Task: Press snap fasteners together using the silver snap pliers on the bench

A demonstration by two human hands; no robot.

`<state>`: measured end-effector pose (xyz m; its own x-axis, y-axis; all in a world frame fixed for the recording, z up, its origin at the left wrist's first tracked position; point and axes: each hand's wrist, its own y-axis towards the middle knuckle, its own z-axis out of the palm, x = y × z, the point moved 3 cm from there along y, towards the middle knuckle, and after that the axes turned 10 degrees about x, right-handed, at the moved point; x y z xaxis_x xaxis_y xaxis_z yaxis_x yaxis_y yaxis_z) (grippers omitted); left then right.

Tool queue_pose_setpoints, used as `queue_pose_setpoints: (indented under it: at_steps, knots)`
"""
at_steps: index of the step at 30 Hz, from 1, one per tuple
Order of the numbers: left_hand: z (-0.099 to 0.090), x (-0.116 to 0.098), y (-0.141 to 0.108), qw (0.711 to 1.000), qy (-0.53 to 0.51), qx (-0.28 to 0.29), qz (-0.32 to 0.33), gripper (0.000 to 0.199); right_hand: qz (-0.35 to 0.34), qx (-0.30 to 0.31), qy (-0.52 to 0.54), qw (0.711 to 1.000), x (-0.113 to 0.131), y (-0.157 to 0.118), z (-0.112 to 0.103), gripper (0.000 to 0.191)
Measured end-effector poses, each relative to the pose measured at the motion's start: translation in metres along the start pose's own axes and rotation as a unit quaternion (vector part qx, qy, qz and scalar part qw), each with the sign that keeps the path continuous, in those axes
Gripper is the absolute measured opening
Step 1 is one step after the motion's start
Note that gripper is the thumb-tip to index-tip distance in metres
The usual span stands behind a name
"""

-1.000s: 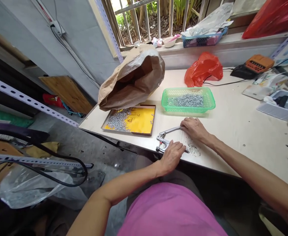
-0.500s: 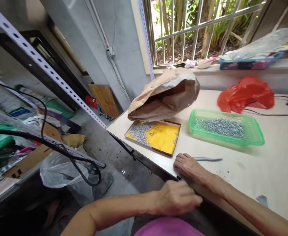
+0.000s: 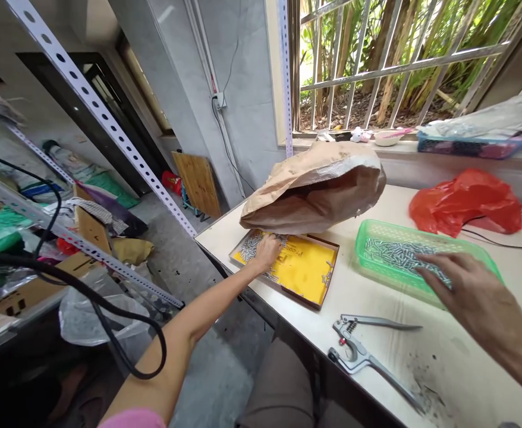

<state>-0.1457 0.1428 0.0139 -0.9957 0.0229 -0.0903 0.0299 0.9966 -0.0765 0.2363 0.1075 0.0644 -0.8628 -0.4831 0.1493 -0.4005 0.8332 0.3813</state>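
Note:
My left hand [image 3: 267,252] reaches into a shallow tray [image 3: 305,273] with a yellow bottom. Its fingers are curled together at a pile of small silver metal pins [image 3: 248,245]; whatever lies between the fingertips is hidden. Over the near right part of a green plastic basket [image 3: 470,255] hangs my right hand [image 3: 479,291], thumb and fingers apart. More of the same silver pins [image 3: 392,252] lie in this basket, close to my fingertips. A silver plier-like hand press [image 3: 361,353] with a spring rests on the table, handles spread, touched by neither hand.
A crumpled brown paper bag [image 3: 318,184], mouth towards me, overhangs the tray's far edge. Behind the basket lies a red plastic bag [image 3: 466,202]. A black cable [image 3: 78,282] and a perforated metal post [image 3: 104,119] cross on the left. The barred window is behind the table.
My left hand has gone from above my lap forward into the tray. My right hand has lifted from the table edge across to the basket, uncovering the hand press.

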Motion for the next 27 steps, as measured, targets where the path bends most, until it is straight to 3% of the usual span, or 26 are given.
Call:
queue_pose_setpoints:
  at_steps: [4,7,11,13,16,19,22,27]
  knots:
    - [0.005,-0.001,0.013,1.000,-0.006,0.021,-0.013,0.014,-0.011,0.027,0.092,0.995,0.023,-0.059,0.028,0.028]
    - [0.003,-0.001,0.019,0.999,-0.007,0.035,-0.010,0.018,0.018,0.089,0.149,0.985,0.044,-0.101,0.041,0.025]
    - [-0.008,-0.026,0.003,0.997,-0.069,0.017,0.035,0.019,0.036,0.175,0.178,0.968,0.065,-0.134,0.049,0.025]
    - [-0.008,-0.050,-0.023,0.978,-0.197,0.038,0.057,0.018,0.035,0.201,0.174,0.963,0.071,-0.141,0.051,0.027]
    - [0.010,-0.091,-0.073,0.902,-0.386,0.186,0.051,0.024,0.046,0.220,0.159,0.961,0.074,-0.144,0.056,0.031]
    - [0.035,-0.119,-0.110,0.841,-0.459,0.287,0.014,0.029,0.050,0.225,0.142,0.963,0.075,-0.144,0.058,0.032]
    - [0.053,-0.130,-0.121,0.820,-0.476,0.318,-0.006,0.033,0.052,0.227,0.126,0.964,0.077,-0.144,0.058,0.032]
    - [0.065,-0.131,-0.117,0.817,-0.462,0.345,-0.002,0.038,0.059,0.220,0.099,0.969,0.081,-0.143,0.054,0.030]
